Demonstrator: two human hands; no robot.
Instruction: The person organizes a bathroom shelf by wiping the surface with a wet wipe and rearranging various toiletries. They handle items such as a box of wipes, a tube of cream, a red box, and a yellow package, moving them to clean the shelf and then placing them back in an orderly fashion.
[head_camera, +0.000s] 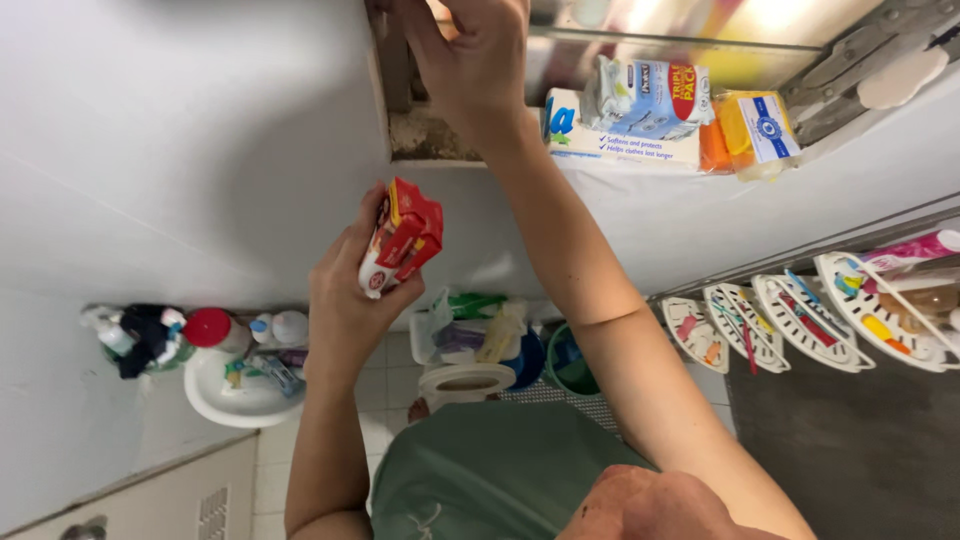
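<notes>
My left hand (345, 300) is shut on two small red-and-white packs (402, 240), held up in front of the white wall. My right hand (470, 60) reaches higher, into a recessed wall shelf (430, 150), with its fingers curled at the top edge of the frame. Whether those fingers hold anything is hidden. On the shelf just right of that hand lie a white-and-blue box (600, 145), a blue-and-white wrapped multipack (650, 95) on top of it, and a packet of orange and yellow sponges (750, 130).
White corner racks (800, 320) with toothbrushes and tubes hang at the right. A white basin (235, 400) with bottles and a red-capped container (208, 328) is at the lower left. A white basket of items (470, 335) and a green bucket (570, 365) stand on the tiled floor.
</notes>
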